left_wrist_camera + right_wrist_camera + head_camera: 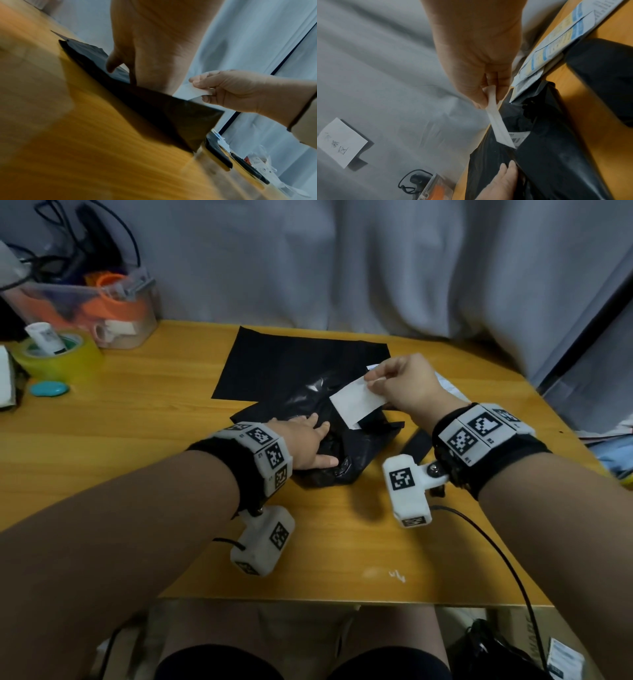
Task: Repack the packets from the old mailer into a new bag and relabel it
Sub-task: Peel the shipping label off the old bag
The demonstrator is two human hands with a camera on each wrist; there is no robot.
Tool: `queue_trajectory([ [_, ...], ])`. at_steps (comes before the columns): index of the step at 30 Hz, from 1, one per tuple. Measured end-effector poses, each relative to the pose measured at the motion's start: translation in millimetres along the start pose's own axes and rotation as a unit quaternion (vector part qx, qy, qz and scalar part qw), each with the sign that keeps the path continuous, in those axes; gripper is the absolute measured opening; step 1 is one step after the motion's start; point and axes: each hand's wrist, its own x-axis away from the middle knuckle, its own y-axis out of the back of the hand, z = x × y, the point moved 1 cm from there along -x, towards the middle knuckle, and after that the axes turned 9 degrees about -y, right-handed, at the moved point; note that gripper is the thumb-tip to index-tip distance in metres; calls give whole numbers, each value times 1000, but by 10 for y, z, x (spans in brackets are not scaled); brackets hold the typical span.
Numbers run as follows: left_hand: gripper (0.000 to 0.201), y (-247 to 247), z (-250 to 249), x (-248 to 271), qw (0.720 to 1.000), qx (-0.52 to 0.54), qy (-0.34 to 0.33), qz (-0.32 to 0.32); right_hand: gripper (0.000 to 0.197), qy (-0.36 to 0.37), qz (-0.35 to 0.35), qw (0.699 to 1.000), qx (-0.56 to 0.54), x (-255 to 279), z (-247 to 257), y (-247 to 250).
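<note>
A crumpled black mailer (346,455) lies mid-table, partly over a flat black bag (291,357) behind it. My left hand (317,441) presses flat on the mailer's near left side, fingers straight. My right hand (371,381) pinches one end of a white label (356,402); the label's other end still sticks to the mailer. The left wrist view shows the left hand (154,54) on the mailer (154,108) and the right hand (231,92) holding the label (192,90). In the right wrist view the label (498,124) stretches from the right hand (489,94) down to the mailer (547,162). Printed packets (565,31) lie beyond it.
A clear bin (102,302) of orange items, a yellow tape roll (58,361) and a teal object (49,388) sit at the table's back left. A black strip (416,445) lies right of the mailer. Papers (613,453) lie past the right edge. A grey curtain hangs behind.
</note>
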Motion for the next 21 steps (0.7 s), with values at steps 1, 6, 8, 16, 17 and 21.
queue_trajectory([
  [1,79,-2,19,8,1000,0,-4,-3,13,4,-10,1000,-2,-4,-19,-3],
  [6,79,8,179,49,999,-49,-16,7,6,42,-19,998,45,102,-16,-68],
  [8,80,42,233,101,996,-80,-24,-17,10,41,-6,998,50,156,36,-78],
  [16,68,-4,-88,134,994,93,-41,-49,17,16,-1,997,81,221,85,-159],
  [17,69,-40,-117,110,995,93,-30,-30,14,7,-1,997,76,225,75,-171],
  [21,65,-71,-103,55,999,37,-7,-4,14,2,-8,996,88,244,16,-174],
])
